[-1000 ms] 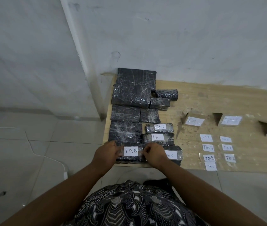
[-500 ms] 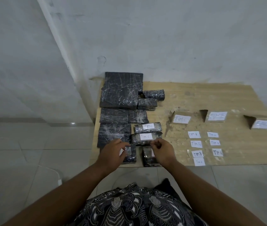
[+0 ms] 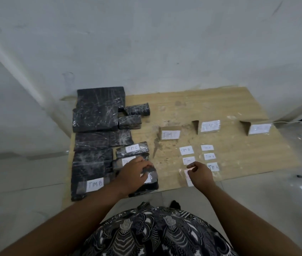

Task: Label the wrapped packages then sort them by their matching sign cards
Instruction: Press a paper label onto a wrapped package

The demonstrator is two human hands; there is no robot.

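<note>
Several black wrapped packages lie on the left part of a wooden board (image 3: pixel 238 150). A flat package labelled TIM B (image 3: pixel 89 178) sits at the front left. A small package labelled TIM C (image 3: pixel 132 149) lies behind my left hand (image 3: pixel 134 174), which grips the front small labelled package (image 3: pixel 149 183). My right hand (image 3: pixel 200 172) pinches a white label (image 3: pixel 186 171) among the loose labels (image 3: pixel 209 157) on the board. Three folded cardboard sign cards (image 3: pixel 170 133) (image 3: pixel 210 126) (image 3: pixel 259 128) stand in a row further back.
Unlabelled black packages, the largest (image 3: pixel 98 109) at the back left, reach the white wall. The board lies on a pale tiled floor (image 3: pixel 257 200). A white cable (image 3: pixel 292 121) runs at the far right. My patterned clothing fills the bottom.
My right hand left the packages and moved right to the loose labels, pinching one. My left hand shifted right from the TIM B package onto the small front package. The view swung left.
</note>
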